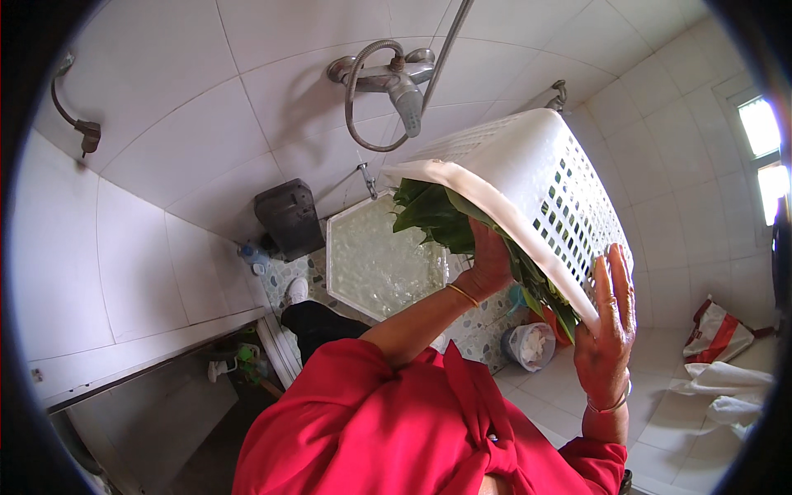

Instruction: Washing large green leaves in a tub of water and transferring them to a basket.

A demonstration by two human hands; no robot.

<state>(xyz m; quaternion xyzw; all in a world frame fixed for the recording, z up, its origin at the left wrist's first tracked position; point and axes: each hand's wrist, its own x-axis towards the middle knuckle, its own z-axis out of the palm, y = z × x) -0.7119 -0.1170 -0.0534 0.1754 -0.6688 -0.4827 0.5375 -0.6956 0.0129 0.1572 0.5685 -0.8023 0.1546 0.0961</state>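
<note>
A white plastic basket (pixel 582 194) with a grid of holes is tilted on its side in front of me, its opening turned to the left and down. Broad green leaves (pixel 433 216) fill the opening and hang over the rim. My left hand (pixel 492 262) reaches into the opening and is closed on the leaves, most of its fingers hidden among them. On the basket's right side, my right hand (pixel 609 318) holds it from outside, fingers laid along the wall near the rim. Below and left, a white-rimmed square basin (pixel 388 260) holds water.
A metal mixer tap (pixel 396 82) with a hose juts from the wall above the basket. A small tap (pixel 367 180) is over the basin. A black bin (pixel 289 219) stands left; a lined bucket (pixel 530 346) stands right. A red and white bag (pixel 714 334) lies far right.
</note>
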